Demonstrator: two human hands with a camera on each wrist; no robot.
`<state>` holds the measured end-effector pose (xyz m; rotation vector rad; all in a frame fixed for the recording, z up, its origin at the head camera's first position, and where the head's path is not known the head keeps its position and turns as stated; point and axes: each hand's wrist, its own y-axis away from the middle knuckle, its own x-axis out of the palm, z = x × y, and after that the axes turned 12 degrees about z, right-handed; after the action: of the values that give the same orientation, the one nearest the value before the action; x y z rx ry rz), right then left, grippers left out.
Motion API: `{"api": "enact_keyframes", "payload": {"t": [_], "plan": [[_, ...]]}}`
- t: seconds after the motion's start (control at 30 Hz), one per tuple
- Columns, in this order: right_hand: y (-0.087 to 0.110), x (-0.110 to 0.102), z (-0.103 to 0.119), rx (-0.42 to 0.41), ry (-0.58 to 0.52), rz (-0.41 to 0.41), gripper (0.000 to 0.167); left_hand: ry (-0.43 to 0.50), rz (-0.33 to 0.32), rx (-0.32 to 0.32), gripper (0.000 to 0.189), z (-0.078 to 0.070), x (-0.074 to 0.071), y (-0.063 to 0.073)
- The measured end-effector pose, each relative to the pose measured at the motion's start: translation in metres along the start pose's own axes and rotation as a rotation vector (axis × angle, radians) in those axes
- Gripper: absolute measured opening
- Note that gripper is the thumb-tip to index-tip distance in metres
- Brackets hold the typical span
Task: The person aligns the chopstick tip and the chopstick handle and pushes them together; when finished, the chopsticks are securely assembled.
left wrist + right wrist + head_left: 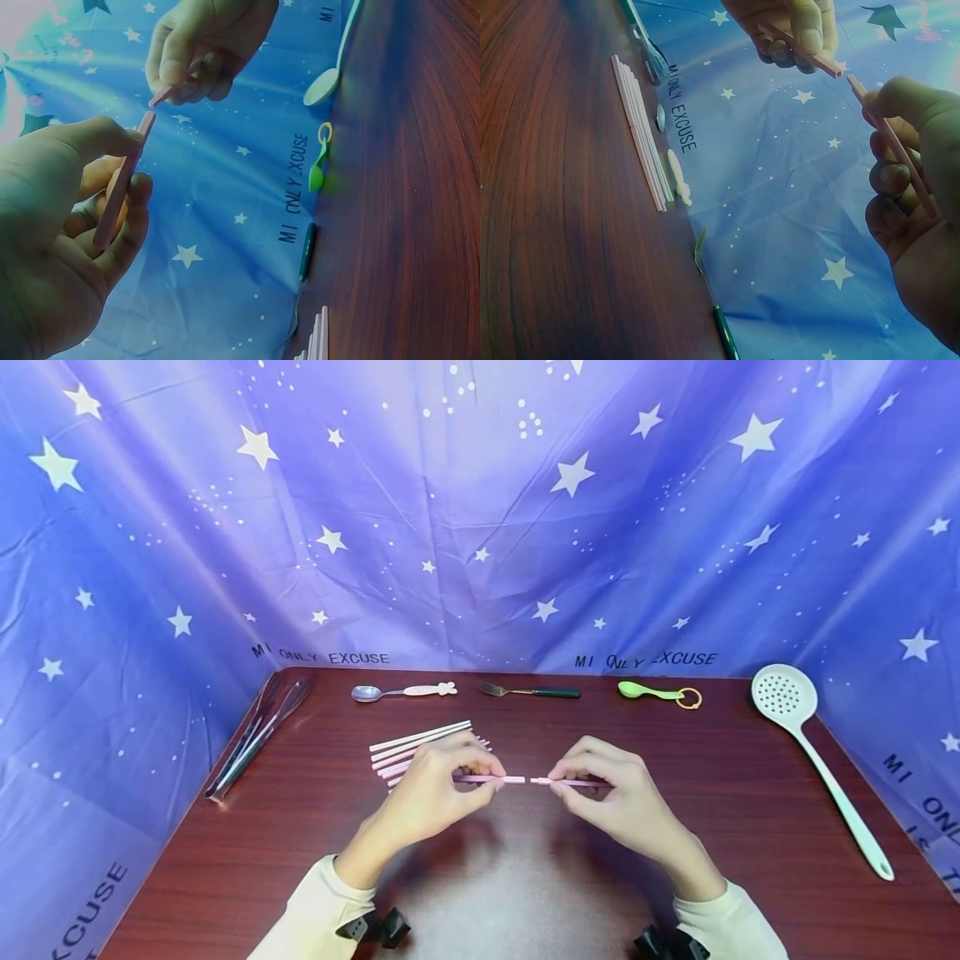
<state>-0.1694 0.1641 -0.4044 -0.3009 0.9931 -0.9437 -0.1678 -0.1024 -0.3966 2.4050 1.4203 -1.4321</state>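
Note:
My left hand (431, 789) pinches a slim pink stick (514, 779) between thumb and fingertips, its end pointing right. Opposite it, my right hand (622, 789) pinches a second pink stick (538, 781), whose narrower tip points left. The two ends face each other almost in line, with a small gap between them. In the right wrist view, the left-hand stick (817, 61) shows a hollow, squarish end, and the right-hand stick (896, 142) runs back along the palm. Both hands are raised over the table. Behind my left hand lies a bunch of pale pink and white sticks (420, 736), partly hidden.
Along the back of the brown table (480, 893) lie a spoon with a white handle (427, 691), a dark-green-handled fork (551, 692) and a green measuring spoon (652, 692). A whisk (258, 739) lies at left, a white slotted skimmer (832, 777) at right. Starry cloth (465, 527) hangs around.

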Motion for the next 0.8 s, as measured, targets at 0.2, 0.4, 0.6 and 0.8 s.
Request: {"api": "enact_keyframes", "payload": {"t": [0.2, 0.4, 0.6, 0.8], "plan": [[0.0005, 0.0016, 0.0005, -0.006, 0.008, 0.002, 0.036, 0.003, -0.001, 0.002, 0.013, -0.0013, 0.0012, 0.0008], [0.0018, 0.0034, 0.0005, 0.004, 0.015, 0.005, 0.036, -0.008, -0.008, 0.037, 0.013, -0.0022, 0.002, -0.0001], [0.0028, 0.0042, 0.0003, 0.011, 0.011, 0.029, 0.035, -0.018, 0.007, 0.052, 0.01, -0.0015, 0.0028, 0.0001], [0.0023, 0.0049, 0.0004, 0.012, 0.024, 0.047, 0.035, -0.004, 0.043, 0.048, 0.006, -0.0007, 0.0035, -0.0002]]}}
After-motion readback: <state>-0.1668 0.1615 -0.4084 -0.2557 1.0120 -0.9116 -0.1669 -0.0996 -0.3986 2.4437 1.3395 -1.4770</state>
